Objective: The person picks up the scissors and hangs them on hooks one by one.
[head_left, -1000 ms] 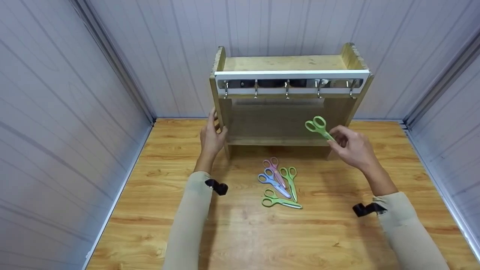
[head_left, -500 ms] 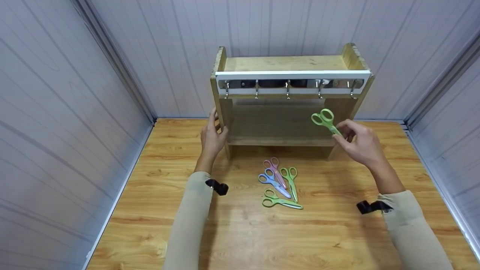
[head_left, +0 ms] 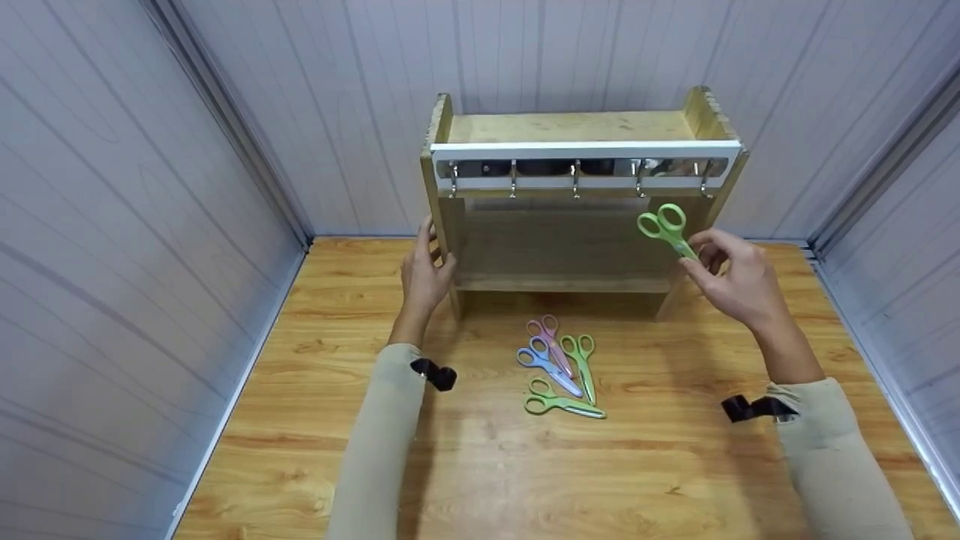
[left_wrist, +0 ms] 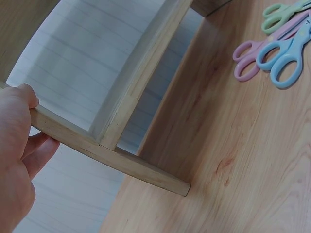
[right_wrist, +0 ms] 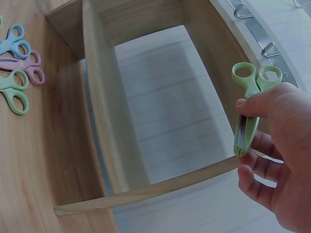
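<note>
My right hand pinches a pair of green scissors by the blade end, with both finger loops pointing up toward the hooks. In the right wrist view those scissors are closed, thumb across the blades. At the left side of a wooden shelf, my left hand holds the upright panel, thumb in front and fingers behind, as the left wrist view shows around the panel's edge. A white hook rack with several metal hooks runs across the shelf's upper front.
Pink scissors, blue scissors, green scissors and another green pair lie bunched on the wood-grain table before the shelf. Pale panel walls stand behind and on both sides.
My right hand has moved right and upward with the green scissors, bringing their loops nearer the right-hand hooks. My left hand stays at the shelf's side.
</note>
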`<state>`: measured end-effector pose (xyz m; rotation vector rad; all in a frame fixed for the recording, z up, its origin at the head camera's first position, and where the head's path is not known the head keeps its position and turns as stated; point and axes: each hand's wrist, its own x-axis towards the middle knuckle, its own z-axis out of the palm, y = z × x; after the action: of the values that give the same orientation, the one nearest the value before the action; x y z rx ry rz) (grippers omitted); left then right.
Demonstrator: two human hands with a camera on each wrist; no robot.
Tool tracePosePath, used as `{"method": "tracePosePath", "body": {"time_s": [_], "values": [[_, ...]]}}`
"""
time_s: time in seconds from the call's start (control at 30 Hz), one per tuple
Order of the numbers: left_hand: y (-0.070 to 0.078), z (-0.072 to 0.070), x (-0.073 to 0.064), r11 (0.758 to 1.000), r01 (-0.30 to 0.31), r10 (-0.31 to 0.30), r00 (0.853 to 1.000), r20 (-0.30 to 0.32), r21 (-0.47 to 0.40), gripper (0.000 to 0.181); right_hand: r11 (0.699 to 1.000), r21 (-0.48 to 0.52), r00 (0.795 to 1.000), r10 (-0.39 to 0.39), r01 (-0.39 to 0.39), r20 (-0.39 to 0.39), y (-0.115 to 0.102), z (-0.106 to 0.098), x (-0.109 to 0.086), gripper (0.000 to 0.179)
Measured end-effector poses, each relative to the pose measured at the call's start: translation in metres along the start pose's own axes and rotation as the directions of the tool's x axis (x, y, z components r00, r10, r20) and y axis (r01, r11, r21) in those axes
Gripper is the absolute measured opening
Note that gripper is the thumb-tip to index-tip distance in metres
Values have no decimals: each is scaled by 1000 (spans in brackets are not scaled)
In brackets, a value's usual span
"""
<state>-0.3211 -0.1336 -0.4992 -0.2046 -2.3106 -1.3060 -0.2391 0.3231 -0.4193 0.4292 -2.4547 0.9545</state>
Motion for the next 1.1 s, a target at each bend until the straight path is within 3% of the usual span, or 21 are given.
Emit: {"method": "tracePosePath", "body": {"time_s": [0.23, 0.53, 0.7, 1.1], "values": [[2, -1, -2, 999, 23, -22, 999, 25, -31, 73, 1000, -3, 999, -11, 11, -50, 0, -7, 2, 17], [2, 0, -2, 1000, 26, -26, 1000, 9, -16, 70, 1000, 25, 997, -5, 7, -81, -2, -19, 2, 17], [3, -1, -2, 999, 32, -31, 999, 11, -11, 71, 1000, -17, 994, 7, -9, -106, 1, -22, 2, 18], [1, 0, -2, 1000, 1, -1, 1000, 2, -28, 70, 1000, 1, 992, 22, -22, -122, 6, -24, 4, 18]]}}
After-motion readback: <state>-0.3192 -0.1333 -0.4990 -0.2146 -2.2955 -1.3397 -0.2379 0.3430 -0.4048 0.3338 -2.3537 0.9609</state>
